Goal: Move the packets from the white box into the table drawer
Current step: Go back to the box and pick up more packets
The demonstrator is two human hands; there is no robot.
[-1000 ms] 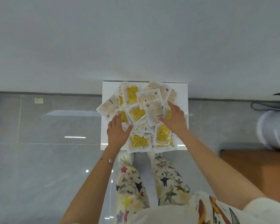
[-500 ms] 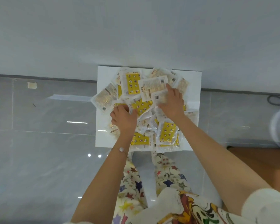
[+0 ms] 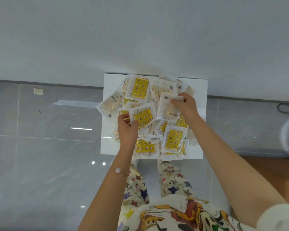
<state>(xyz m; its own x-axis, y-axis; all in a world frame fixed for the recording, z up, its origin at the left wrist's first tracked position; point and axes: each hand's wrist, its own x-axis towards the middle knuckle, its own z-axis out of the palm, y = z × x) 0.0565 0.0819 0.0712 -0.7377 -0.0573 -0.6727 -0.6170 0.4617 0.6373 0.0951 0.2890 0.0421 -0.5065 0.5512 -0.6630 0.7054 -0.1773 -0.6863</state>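
— What is changed from a second ago?

— The hands are no longer rested low on the near part of the heap. A yellow star-printed packet [image 3: 143, 116] is now gripped at its near corner by the left hand [image 3: 127, 129], with the thumb laid on top and the fingers tucked beneath. A pale label-side packet [image 3: 168, 107] is pinched at its far edge by the right hand [image 3: 185, 105], which has been carried farther out across the pile.

— What is meant by that for the task?

— Rummaging is judged to be giving way to picking up. Two packets are secured, yet nothing is lifted clear of the white box [image 3: 202, 90]. The table drawer is not seen. Only a brown wooden surface [image 3: 265, 165] is shown, right of the right forearm.

— And the count?

— One white box and two hands are counted, with one packet in each hand. Of the packets [image 3: 173, 140] heaped under and around both hands, about seven yellow faces and about five pale ones can be made out. More are buried, so a total cannot be given. None is judged to be moved to the drawer yet.
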